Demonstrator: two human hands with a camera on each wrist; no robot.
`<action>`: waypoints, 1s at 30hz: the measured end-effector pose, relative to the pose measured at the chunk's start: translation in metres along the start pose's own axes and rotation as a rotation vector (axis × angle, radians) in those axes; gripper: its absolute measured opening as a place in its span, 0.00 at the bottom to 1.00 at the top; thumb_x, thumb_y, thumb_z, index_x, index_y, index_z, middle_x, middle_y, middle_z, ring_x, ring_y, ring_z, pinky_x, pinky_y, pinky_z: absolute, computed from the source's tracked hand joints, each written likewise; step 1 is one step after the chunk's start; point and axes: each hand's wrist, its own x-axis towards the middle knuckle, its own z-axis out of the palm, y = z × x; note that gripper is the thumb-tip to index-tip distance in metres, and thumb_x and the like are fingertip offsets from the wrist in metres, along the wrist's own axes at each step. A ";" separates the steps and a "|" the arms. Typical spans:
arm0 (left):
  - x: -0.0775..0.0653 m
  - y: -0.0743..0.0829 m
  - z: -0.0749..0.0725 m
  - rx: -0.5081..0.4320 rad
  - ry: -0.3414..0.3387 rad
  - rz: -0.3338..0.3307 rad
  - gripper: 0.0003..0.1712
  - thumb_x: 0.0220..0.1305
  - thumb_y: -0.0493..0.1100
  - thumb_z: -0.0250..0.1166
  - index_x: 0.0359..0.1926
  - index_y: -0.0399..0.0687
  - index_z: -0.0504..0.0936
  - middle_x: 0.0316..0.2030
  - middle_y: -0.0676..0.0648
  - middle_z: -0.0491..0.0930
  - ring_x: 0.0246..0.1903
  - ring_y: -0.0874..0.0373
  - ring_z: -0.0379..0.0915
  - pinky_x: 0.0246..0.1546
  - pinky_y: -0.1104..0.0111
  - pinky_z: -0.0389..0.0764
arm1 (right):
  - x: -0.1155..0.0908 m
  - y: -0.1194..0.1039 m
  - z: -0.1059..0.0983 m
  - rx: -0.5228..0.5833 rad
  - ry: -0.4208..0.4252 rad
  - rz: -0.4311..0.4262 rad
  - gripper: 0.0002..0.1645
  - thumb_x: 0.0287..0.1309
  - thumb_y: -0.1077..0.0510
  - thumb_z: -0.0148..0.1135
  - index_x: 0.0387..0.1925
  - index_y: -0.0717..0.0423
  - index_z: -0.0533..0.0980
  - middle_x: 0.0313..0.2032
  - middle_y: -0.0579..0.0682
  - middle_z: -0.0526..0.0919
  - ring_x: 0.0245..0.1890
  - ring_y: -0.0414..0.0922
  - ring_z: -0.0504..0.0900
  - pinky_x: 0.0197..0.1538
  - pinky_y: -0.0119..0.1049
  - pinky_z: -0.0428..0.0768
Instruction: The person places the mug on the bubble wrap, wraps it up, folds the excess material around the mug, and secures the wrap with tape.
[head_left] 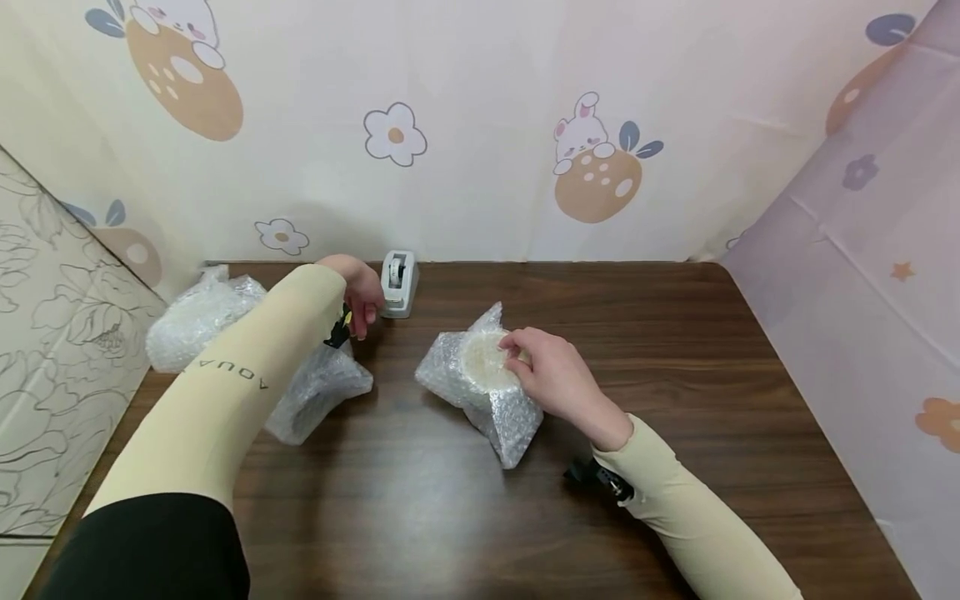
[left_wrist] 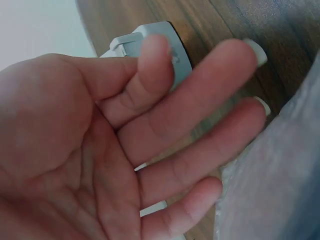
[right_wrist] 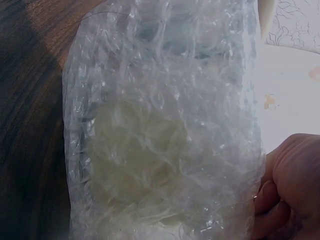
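A bundle of bubble wrap (head_left: 442, 367) stands in the middle of the table, with a round, pale yellowish object (head_left: 482, 358) showing through it. My right hand (head_left: 558, 379) pinches the wrap at the top of this bundle, thumb and fingers bent at its edge. In the right wrist view the wrap (right_wrist: 165, 100) fills most of the picture, and the curled fingers (right_wrist: 270, 215) are at its right side. My left hand (head_left: 362, 293) is beside a light grey tape dispenser (head_left: 400, 287), fingers loosely bent and holding nothing. Its palm shows in the left wrist view, the dispenser (left_wrist: 180, 55) behind the fingers.
More bubble wrap (head_left: 318, 387) lies under the left forearm, partly hidden by it. Another wrapped bundle (head_left: 198, 321) sits at the table's back left corner. Patterned cloth (head_left: 480, 200) hangs along the back edge of the dark wooden table (head_left: 637, 308), and cloth stands at both sides.
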 end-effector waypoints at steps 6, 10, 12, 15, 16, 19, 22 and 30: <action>0.006 0.002 -0.001 0.048 -0.004 -0.043 0.24 0.78 0.51 0.50 0.25 0.44 0.75 0.33 0.44 0.88 0.45 0.53 0.82 0.48 0.59 0.71 | -0.001 0.001 0.000 0.001 0.013 -0.004 0.10 0.58 0.64 0.69 0.43 0.55 0.82 0.35 0.45 0.83 0.29 0.41 0.78 0.36 0.40 0.77; 0.010 0.004 0.002 0.052 -0.038 -0.046 0.25 0.76 0.54 0.53 0.23 0.46 0.73 0.32 0.45 0.87 0.44 0.51 0.82 0.50 0.59 0.73 | -0.001 0.001 0.000 0.004 0.017 -0.008 0.10 0.58 0.64 0.69 0.43 0.55 0.82 0.35 0.45 0.83 0.30 0.41 0.78 0.36 0.40 0.77; 0.014 0.004 0.002 0.041 -0.068 -0.033 0.25 0.77 0.54 0.52 0.22 0.46 0.72 0.31 0.44 0.87 0.43 0.50 0.84 0.51 0.58 0.74 | -0.001 0.002 0.000 0.005 0.017 -0.010 0.10 0.58 0.64 0.69 0.43 0.55 0.82 0.36 0.45 0.83 0.30 0.41 0.78 0.36 0.40 0.77; 0.015 0.001 0.002 0.049 -0.103 0.014 0.26 0.79 0.51 0.46 0.22 0.46 0.72 0.33 0.41 0.87 0.42 0.49 0.84 0.51 0.58 0.73 | -0.001 0.002 0.000 0.006 0.014 -0.009 0.10 0.59 0.64 0.69 0.43 0.55 0.82 0.36 0.46 0.83 0.31 0.42 0.79 0.37 0.40 0.77; 0.015 -0.001 0.002 0.056 -0.117 0.032 0.26 0.79 0.50 0.44 0.22 0.46 0.71 0.34 0.40 0.87 0.43 0.49 0.84 0.52 0.57 0.72 | -0.001 0.002 0.000 0.005 0.011 -0.009 0.10 0.59 0.64 0.69 0.43 0.55 0.82 0.36 0.46 0.83 0.31 0.42 0.79 0.37 0.40 0.78; 0.013 -0.008 -0.001 0.063 -0.169 0.079 0.26 0.79 0.48 0.40 0.24 0.45 0.72 0.38 0.38 0.87 0.45 0.49 0.84 0.59 0.54 0.68 | 0.000 0.002 0.000 0.004 0.008 -0.008 0.10 0.59 0.63 0.69 0.44 0.55 0.82 0.37 0.46 0.83 0.31 0.42 0.79 0.37 0.40 0.78; 0.010 -0.009 -0.004 0.026 -0.222 0.099 0.26 0.79 0.48 0.37 0.28 0.42 0.73 0.40 0.36 0.86 0.48 0.47 0.83 0.65 0.52 0.62 | 0.000 0.002 0.000 0.004 0.007 -0.011 0.10 0.59 0.64 0.69 0.44 0.55 0.82 0.37 0.46 0.83 0.31 0.42 0.79 0.37 0.40 0.78; 0.007 -0.009 -0.008 -0.087 -0.270 0.102 0.34 0.79 0.50 0.28 0.36 0.35 0.77 0.42 0.32 0.85 0.50 0.43 0.82 0.61 0.55 0.70 | 0.001 0.002 0.001 0.002 0.001 -0.003 0.10 0.59 0.64 0.68 0.43 0.55 0.82 0.35 0.46 0.83 0.29 0.42 0.78 0.35 0.40 0.77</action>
